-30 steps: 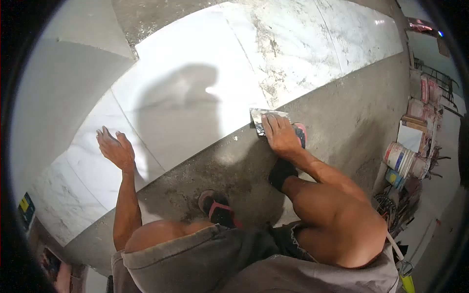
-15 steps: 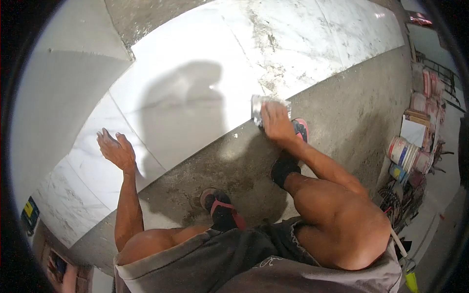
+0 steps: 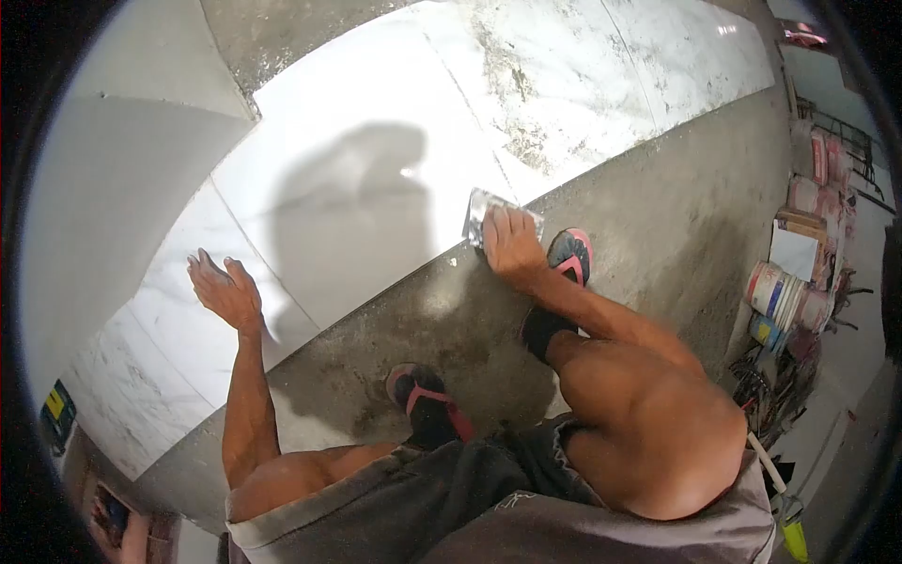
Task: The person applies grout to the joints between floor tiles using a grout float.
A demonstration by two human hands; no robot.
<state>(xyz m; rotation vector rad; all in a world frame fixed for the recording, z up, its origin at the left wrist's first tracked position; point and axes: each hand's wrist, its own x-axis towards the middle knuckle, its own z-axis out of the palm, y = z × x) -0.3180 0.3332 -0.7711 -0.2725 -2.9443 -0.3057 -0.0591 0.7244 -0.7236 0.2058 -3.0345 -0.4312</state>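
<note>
My left hand [image 3: 225, 289] rests on the white marbled floor tiles [image 3: 202, 246], fingers apart and holding nothing. The fingers of my right hand [image 3: 514, 249] press on a flat, shiny silvery piece [image 3: 479, 209], which lies at the tile edge beside the bare grey concrete. Its exact kind I cannot tell, as the hand covers part of it. A dark shadow falls on the tile between my hands. Grey smears mark the tiles [image 3: 554, 94] beyond my right hand.
My feet in pink-strapped flip-flops [image 3: 427, 399] stand on the concrete floor [image 3: 658, 216]. Along the right are stacked buckets [image 3: 775, 291], a white panel [image 3: 794, 252] and a tool with a yellow-green end [image 3: 794, 540]. A pale wall [image 3: 141, 169] borders the tiles at left.
My right hand has drawn slightly left and toward me with the silvery piece, showing more of the flip-flop behind it. My left hand has stayed in place.
</note>
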